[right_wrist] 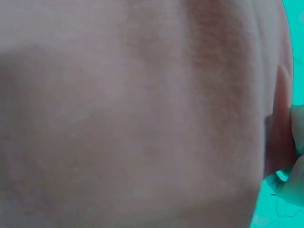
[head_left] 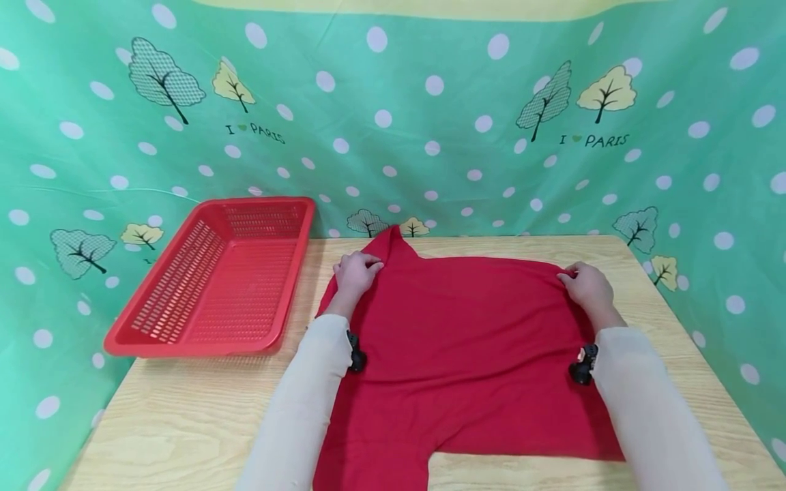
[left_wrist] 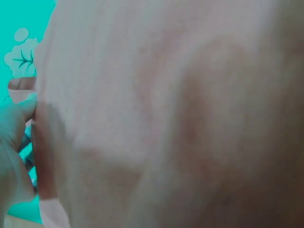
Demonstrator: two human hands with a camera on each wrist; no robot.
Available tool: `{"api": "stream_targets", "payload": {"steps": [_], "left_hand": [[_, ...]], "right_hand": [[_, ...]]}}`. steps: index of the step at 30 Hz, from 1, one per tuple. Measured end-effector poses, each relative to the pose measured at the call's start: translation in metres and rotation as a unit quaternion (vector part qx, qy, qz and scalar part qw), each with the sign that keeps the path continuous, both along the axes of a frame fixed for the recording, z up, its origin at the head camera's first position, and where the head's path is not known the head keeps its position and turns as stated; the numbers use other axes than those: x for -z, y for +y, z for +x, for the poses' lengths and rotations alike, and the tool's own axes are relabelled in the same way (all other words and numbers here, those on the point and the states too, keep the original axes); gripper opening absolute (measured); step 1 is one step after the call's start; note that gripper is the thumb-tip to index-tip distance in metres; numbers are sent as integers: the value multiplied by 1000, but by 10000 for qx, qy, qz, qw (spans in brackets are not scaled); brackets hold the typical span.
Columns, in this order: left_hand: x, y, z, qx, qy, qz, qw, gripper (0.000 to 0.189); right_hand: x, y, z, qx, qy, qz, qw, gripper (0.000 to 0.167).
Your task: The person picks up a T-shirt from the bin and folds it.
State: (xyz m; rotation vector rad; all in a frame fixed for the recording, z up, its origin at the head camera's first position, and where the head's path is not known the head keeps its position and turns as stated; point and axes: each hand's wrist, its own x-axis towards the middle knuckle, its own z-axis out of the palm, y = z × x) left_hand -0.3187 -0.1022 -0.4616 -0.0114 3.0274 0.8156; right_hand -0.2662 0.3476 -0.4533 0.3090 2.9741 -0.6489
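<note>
A red shirt (head_left: 473,320) spreads between both hands over the wooden table, one sleeve hanging toward the near edge at the lower left. My left hand (head_left: 357,273) pinches its upper left part, beside a raised fold of cloth. At the upper right corner, my right hand (head_left: 588,288) grips the edge between thumb and fingers. Cloth fills most of the left wrist view, with the left hand (left_wrist: 16,147) at its left border. In the right wrist view, the right hand (right_wrist: 295,166) holds the cloth's edge at the far right.
A red plastic basket (head_left: 284,300) with slotted sides stands on the left of the wooden table (head_left: 184,423). Green polka-dot fabric (head_left: 405,157) printed with trees hangs behind the table and along both sides.
</note>
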Motion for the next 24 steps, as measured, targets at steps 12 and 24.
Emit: {"api": "stream_targets", "payload": {"steps": [12, 24], "left_hand": [[-2, 6, 2, -392, -119, 68, 9991, 26], [-15, -1, -3, -639, -37, 1283, 9897, 18]], "right_hand": [[11, -1, 10, 446, 755, -541, 9947, 35], [11, -1, 13, 521, 1105, -681, 9902, 38]]}}
